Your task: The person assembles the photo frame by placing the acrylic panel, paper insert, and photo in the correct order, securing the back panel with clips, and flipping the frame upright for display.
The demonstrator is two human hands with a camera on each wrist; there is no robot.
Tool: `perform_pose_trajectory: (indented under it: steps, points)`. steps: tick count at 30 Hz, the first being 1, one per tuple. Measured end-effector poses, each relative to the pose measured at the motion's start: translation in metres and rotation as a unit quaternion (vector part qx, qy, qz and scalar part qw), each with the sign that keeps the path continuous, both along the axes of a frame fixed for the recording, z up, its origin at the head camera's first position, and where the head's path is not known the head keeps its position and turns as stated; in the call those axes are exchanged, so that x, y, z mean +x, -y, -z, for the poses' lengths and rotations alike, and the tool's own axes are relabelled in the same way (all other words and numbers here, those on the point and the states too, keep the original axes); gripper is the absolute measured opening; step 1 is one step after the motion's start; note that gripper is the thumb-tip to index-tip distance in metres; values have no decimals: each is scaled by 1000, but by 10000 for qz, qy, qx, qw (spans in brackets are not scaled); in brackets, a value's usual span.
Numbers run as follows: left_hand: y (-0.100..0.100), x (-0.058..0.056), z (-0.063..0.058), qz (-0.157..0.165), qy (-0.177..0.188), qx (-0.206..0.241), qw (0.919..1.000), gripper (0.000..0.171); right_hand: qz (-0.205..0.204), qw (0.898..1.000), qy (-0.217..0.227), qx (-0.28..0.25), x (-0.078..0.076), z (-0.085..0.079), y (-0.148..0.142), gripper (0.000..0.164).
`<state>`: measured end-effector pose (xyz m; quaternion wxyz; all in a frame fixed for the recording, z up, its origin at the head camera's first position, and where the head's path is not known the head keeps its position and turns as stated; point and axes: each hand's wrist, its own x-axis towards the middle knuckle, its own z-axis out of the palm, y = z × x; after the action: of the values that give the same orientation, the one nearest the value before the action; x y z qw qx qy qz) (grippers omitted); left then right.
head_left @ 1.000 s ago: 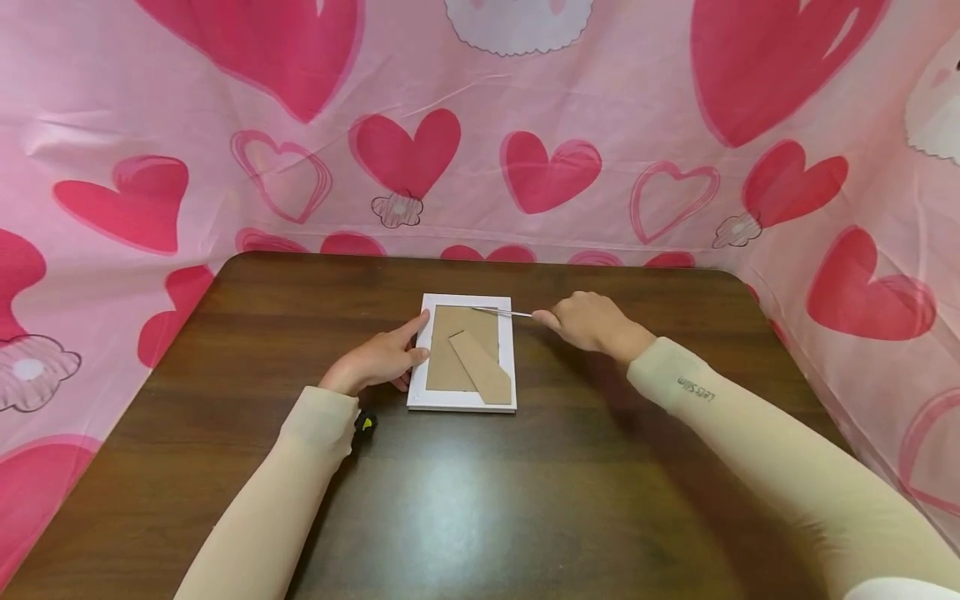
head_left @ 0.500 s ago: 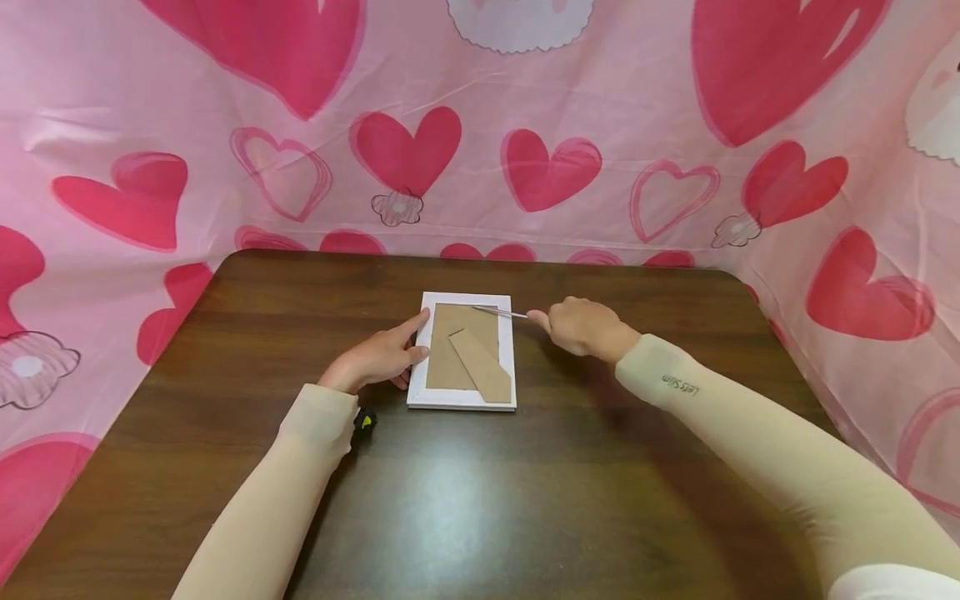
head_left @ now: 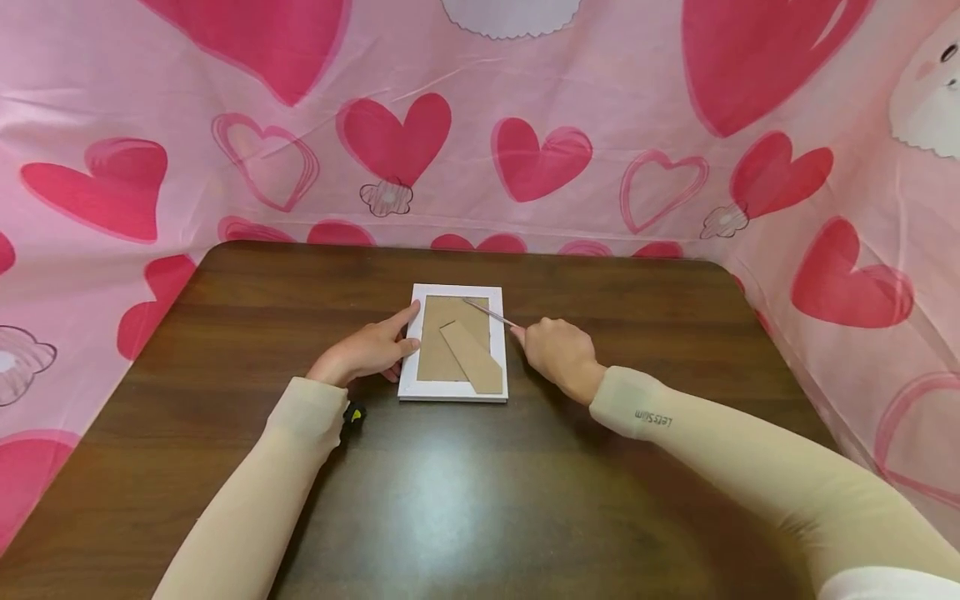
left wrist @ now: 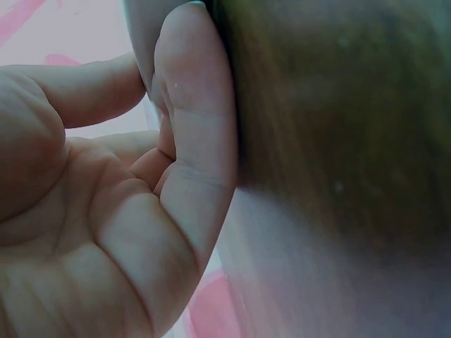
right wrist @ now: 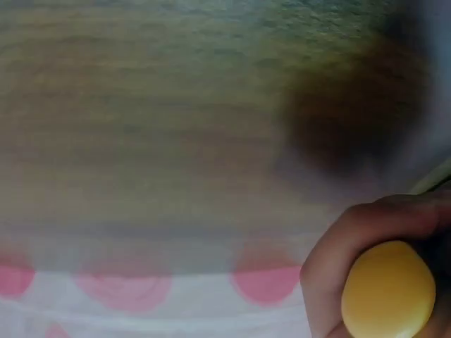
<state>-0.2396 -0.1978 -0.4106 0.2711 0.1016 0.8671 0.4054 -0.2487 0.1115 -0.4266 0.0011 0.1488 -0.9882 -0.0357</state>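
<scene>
A white picture frame [head_left: 497, 333] lies face down on the brown table, its tan backing board [head_left: 437, 354] showing. A cardboard stand leg [head_left: 474, 360] lies aslant across the board. At the frame's left edge my left hand [head_left: 366, 350] grips it, thumb on the border; the left wrist view shows the fingers [left wrist: 201, 120] along its side. My right hand [head_left: 558, 357] grips a thin-shafted screwdriver [head_left: 492, 314], whose rounded yellow handle end [right wrist: 389, 292] shows in the right wrist view. The shaft crosses the right border, its tip near the board's top edge.
The wooden table [head_left: 442, 492] extends around the frame on all sides. Pink cloth with red hearts [head_left: 540, 158] hangs behind the table and at both sides. A small black item with a yellow mark [head_left: 354, 413] sits by the left wrist.
My right hand has swung toward me and slightly left, so the screwdriver slants more, its tip still near the board's top edge. The left hand keeps its grip; the head view has shifted slightly.
</scene>
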Motion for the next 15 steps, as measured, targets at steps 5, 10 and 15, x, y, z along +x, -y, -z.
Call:
perform_pose_trajectory:
  steps: [5, 10, 15]
  points:
    - [-1, 0, 1, -38, 35, -11, 10000, 78, 0, 9999, -135, -86, 8, 4, 6, 56]
    - [-2, -1, 2, -40, 35, -58, 10000, 78, -33, 9996, -256, -81, 12, 6, 9, 52]
    - [-2, -1, 1, -34, 43, -124, 9999, 78, 15, 9998, -55, -183, 12, 0, 8, 50]
